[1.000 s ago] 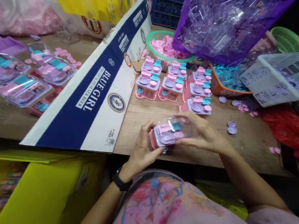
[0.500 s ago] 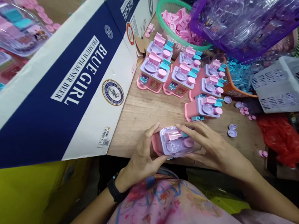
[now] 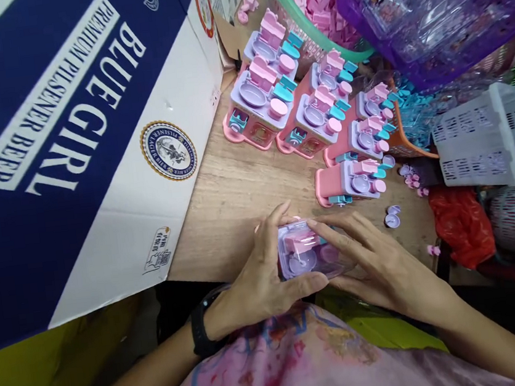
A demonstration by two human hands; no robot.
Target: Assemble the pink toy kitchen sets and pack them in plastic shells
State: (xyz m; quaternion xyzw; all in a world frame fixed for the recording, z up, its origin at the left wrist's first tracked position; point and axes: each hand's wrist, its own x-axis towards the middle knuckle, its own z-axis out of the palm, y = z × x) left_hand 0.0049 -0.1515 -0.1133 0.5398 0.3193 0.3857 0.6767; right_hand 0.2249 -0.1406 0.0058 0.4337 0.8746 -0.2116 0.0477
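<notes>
Between my two hands is a toy kitchen set [image 3: 303, 263], a pink and lilac block with its top under a clear plastic cover [image 3: 310, 239]. My left hand [image 3: 266, 272] wraps round its pink base side, thumb along the near edge. My right hand [image 3: 371, 254] grips the clear cover from the right, fingers along the far and near sides. Beyond my hands, several like toy kitchens [image 3: 256, 103] stand in rows on the wooden table [image 3: 226, 203], with pink, teal and lilac parts on top and no cover on them. The nearest one [image 3: 349, 181] lies just past my right hand.
A big blue and white beer carton [image 3: 113, 191] stands on the left. At the back are a green basket [image 3: 298, 21] of pink parts and a purple basket [image 3: 361, 38] of clear covers. To the right are a white basket [image 3: 475, 143], a red bag [image 3: 461, 225] and small lilac cups [image 3: 392, 220].
My left hand has shifted round the toy kitchen, its fingers now over the pink base and its thumb further along the near side. The camera view has moved closer to the table.
</notes>
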